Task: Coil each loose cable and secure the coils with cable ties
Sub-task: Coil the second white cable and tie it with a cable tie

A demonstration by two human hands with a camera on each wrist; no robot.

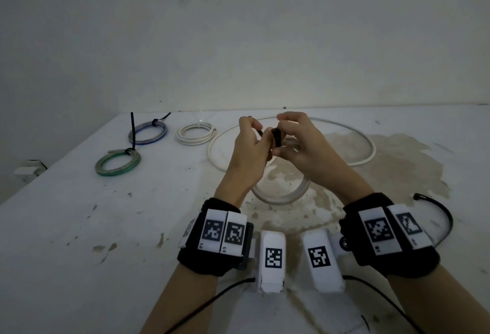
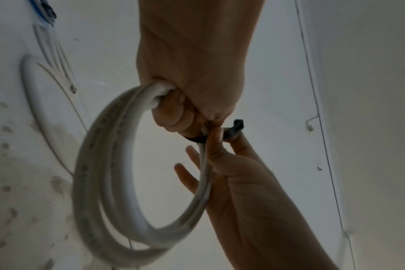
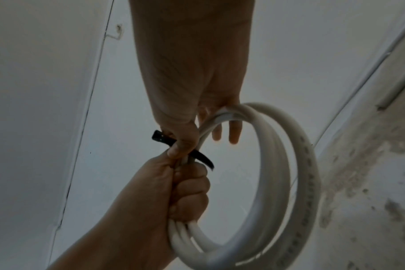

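A whitish coiled cable (image 1: 281, 196) hangs below both hands, above the table. My left hand (image 1: 254, 135) grips the top of the coil (image 2: 109, 173) in a fist, fingers curled round its strands. My right hand (image 1: 285, 135) pinches a black cable tie (image 1: 277, 139) between thumb and forefinger, right beside the left fist. In the right wrist view the tie (image 3: 160, 138) crosses the coil (image 3: 301, 182) just above the left hand (image 3: 190, 191). Its other fingers stick out behind the coil. How far the tie wraps round is hidden.
On the white table (image 1: 79, 227) at the back left lie a blue coil (image 1: 147, 132), a green coil (image 1: 118, 164) and a small white coil (image 1: 195, 134), each tied. A large loose white cable (image 1: 371, 148) loops behind the hands. A black tie (image 1: 445, 217) lies at the right.
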